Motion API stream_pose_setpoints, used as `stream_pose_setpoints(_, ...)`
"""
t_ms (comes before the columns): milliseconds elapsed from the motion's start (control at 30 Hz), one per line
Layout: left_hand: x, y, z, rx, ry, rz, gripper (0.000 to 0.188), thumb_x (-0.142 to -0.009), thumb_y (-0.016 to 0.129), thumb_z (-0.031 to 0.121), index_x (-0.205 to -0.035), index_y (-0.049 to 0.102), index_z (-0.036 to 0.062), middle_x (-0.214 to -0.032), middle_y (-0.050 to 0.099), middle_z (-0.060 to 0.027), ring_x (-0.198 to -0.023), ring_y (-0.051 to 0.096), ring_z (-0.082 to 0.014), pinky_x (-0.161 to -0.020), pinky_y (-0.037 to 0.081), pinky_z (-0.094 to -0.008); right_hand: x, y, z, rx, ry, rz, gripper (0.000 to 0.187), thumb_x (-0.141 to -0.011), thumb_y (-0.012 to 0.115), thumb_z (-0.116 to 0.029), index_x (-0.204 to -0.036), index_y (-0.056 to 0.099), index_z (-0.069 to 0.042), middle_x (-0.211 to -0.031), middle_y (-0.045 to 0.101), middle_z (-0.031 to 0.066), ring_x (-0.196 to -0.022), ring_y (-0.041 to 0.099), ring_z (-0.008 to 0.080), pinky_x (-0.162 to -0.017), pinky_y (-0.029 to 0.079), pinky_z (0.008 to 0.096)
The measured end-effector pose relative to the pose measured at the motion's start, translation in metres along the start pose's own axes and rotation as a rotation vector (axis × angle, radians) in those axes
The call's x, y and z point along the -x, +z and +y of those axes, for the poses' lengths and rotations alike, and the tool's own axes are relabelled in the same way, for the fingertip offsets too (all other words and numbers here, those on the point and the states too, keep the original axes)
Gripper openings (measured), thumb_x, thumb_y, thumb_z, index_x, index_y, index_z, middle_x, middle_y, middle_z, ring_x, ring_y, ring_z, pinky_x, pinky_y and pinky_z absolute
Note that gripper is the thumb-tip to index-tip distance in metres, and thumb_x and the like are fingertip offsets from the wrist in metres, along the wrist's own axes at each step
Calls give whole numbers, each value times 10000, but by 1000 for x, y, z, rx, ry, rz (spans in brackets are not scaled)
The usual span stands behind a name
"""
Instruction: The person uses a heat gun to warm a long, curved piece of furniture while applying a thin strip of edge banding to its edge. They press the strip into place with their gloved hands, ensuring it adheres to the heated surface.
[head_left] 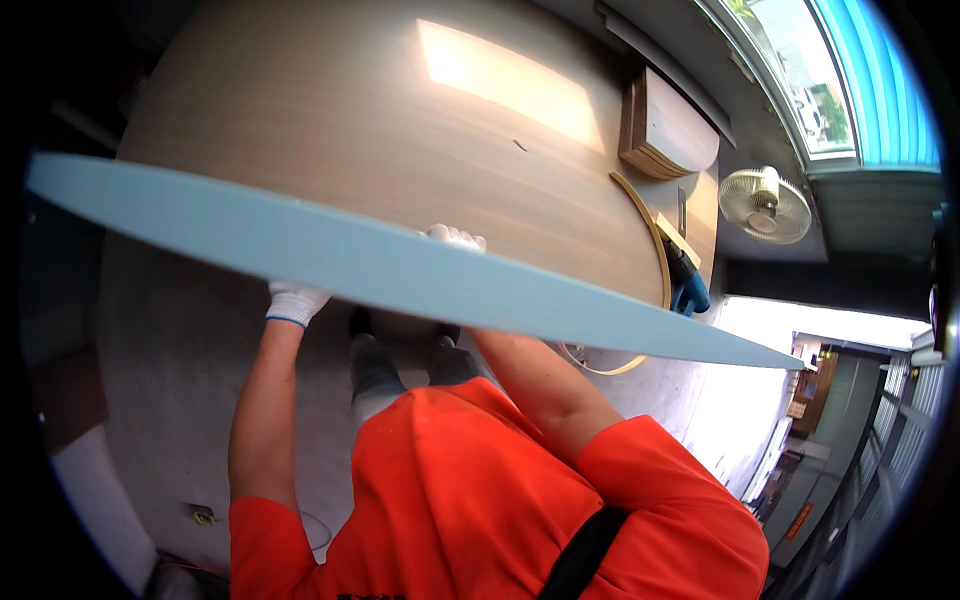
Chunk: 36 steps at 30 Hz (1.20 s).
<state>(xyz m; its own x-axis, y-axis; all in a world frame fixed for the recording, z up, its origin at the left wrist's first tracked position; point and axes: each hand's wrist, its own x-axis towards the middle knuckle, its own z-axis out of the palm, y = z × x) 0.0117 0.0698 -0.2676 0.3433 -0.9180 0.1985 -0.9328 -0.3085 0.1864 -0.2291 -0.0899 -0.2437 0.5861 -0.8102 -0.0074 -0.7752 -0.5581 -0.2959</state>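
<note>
A long light blue board [370, 265] stretches across the view, tilted down to the right, above the near edge of a large wood-grain table [330, 110]. My left hand [299, 302], in a white knit glove with a blue cuff, grips the board's near edge; its fingers are hidden by the board. Passing beneath the board, my right forearm leads to my right hand [456, 238], also gloved in white. Its curled fingers show over the board's far edge, closed on it.
On the table's right lie a curved tan edging strip [655, 235], a blue and black power tool [688, 285] and a stack of curved-end panels [672, 128]. A round fan [765, 205] stands beyond, below a window [800, 70]. A cable [322, 530] lies on the floor.
</note>
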Motion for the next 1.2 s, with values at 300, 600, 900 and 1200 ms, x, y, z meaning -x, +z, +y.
stream_pose_setpoints(300,-4,-3,6,-189,110,-15,1035,-891,803,431,-1666,324,-61,-1734,317,-287,-1650,225,-451,-1349,159,-611,44,-90,115,40,325,-85,422,-979,731,-428,-1165,764,-50,-1159,774,190,-1168,702,361,-1065,466,541)
stream_pose_setpoints(600,-35,8,242,377,434,-78,656,-965,702,512,-1403,644,27,-1545,561,-200,-1521,448,-397,-1295,243,-636,227,-86,240,-151,192,149,432,-961,775,-372,-1258,688,-69,-1187,719,156,-1175,667,341,-1003,533,443)
stream_pose_setpoints(900,-49,14,301,233,350,-405,517,-1052,539,525,-1280,758,117,-1572,560,-171,-1566,364,-387,-1291,214,-624,182,-188,215,-337,299,-217,306,-990,703,-346,-978,716,-41,-1024,751,175,-951,726,343,-822,557,440)
stream_pose_setpoints(1200,-48,0,312,214,304,-430,536,-985,587,565,-1219,825,145,-1598,516,-272,-1573,316,-465,-1274,158,-680,135,-185,265,65,50,-252,261,-961,648,-331,-890,745,-99,-850,773,139,-852,751,326,-1019,422,486)
